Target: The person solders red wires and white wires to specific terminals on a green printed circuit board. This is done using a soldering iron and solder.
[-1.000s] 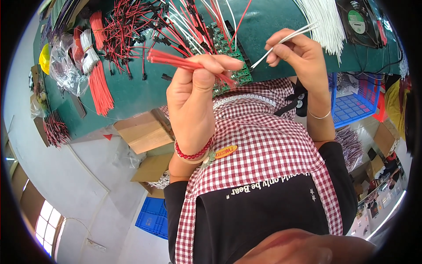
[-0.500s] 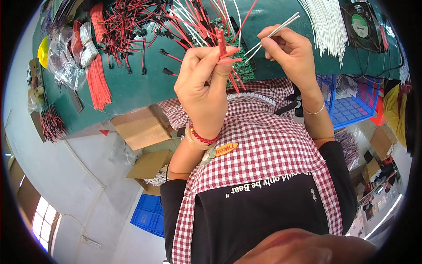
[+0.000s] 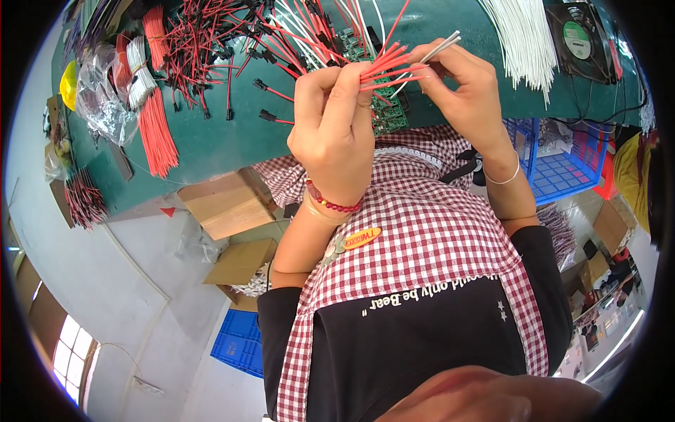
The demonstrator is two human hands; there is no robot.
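My left hand (image 3: 333, 126) is closed around a small bunch of red wires (image 3: 387, 66), whose ends fan out toward the right. Between the thumb and fingers of my right hand (image 3: 470, 91) are a couple of white wires (image 3: 443, 46), slanting up past the fingertips. One red wire's end reaches my right thumb and fingertips; whether they grip it I cannot tell. Below and behind both hands lies a green circuit board (image 3: 391, 118) at the table's near edge, partly hidden by my left hand.
Red wires with black connectors (image 3: 200, 49) are heaped at the left of the green table (image 3: 211, 144). Beside them are a red wire bundle (image 3: 157, 137) and a clear plastic bag (image 3: 105, 98). White wires (image 3: 517, 46) and a black fan (image 3: 580, 46) occupy the right.
My left hand has turned, swinging the red wires from upright toward the right. The right hand's fingers have come close to their ends, and its white wires have shifted slightly left and down.
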